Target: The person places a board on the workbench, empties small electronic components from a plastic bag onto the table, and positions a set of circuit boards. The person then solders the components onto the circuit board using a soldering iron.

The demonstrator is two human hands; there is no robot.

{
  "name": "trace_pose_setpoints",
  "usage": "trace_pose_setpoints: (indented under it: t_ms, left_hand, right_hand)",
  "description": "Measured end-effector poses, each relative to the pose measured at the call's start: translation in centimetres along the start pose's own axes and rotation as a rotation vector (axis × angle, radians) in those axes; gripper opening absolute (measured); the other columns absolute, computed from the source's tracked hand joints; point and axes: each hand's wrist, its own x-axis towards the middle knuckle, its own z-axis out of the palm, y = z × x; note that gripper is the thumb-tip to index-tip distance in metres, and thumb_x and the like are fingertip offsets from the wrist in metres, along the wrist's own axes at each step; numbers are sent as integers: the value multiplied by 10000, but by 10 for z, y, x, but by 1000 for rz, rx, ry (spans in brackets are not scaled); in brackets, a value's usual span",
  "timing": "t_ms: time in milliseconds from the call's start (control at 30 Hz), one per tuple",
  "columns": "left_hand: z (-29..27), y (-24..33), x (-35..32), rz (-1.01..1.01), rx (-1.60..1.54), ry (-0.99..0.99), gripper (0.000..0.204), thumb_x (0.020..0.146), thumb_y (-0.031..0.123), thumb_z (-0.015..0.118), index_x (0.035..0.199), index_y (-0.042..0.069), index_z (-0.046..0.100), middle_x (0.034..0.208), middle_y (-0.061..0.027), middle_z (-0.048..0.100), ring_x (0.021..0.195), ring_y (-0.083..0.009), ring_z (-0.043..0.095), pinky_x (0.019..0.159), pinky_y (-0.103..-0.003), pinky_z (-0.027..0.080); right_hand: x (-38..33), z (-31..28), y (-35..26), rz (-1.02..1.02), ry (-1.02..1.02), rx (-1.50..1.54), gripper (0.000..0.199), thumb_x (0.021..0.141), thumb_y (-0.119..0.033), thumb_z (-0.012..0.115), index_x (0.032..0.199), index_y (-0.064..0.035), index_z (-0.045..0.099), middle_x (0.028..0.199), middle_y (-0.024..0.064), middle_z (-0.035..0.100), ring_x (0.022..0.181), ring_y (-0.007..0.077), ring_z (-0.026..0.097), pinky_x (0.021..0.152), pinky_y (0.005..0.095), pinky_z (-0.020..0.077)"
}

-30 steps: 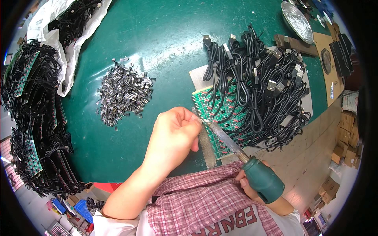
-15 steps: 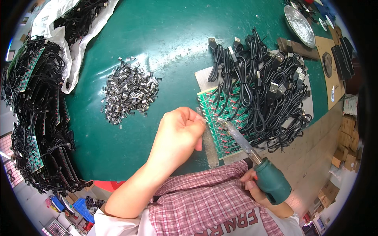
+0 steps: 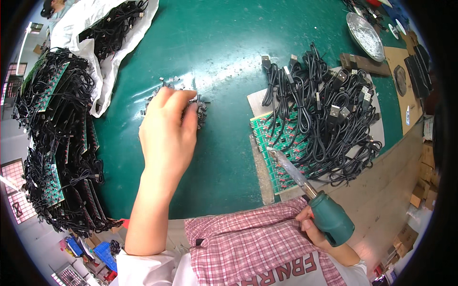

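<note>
My left hand is over the pile of small metal connector pieces, covering most of it. Its thumb and index finger are apart, with nothing visible between them; the other fingertips are hidden. In my right hand is a soldering iron with a thick green handle. The iron's tip points up and left, over the green circuit board panel; I cannot tell whether it touches. Black USB cables run from the panel and lie bunched on its right side.
Stacked boards with black cables stand along the left edge, beside a white bag of more cables. Toward the back right are a metal dish and a brown bar. A worn strip lies along the panel's left edge.
My left hand has moved left from beside the panel to the connector pile, and its thumb and index finger have spread. The soldering iron stays near the panel. The whole view has shifted slightly.
</note>
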Motion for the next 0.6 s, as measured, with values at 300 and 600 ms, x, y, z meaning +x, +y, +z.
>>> trace_pose_setpoints:
  t_ms: [300, 600]
  left_hand:
    - [6, 8, 6, 237, 312, -134, 81, 794, 40, 678, 844, 16, 620, 889, -101, 590, 871, -293, 586, 738, -362, 480]
    - [0, 0, -2, 32, -43, -2, 42, 836, -33, 638, 877, -27, 635, 767, -72, 588, 669, -124, 548, 636, -250, 443]
  right_hand:
    - [-2, 2, -1, -83, 44, -104, 250, 826, -137, 718, 1024, -35, 604, 799, 37, 729, 719, 147, 710, 676, 274, 557]
    - [5, 8, -3, -103, 67, -249, 206, 776, -151, 728, 971, -99, 685, 777, -9, 725, 692, 133, 695, 661, 262, 537]
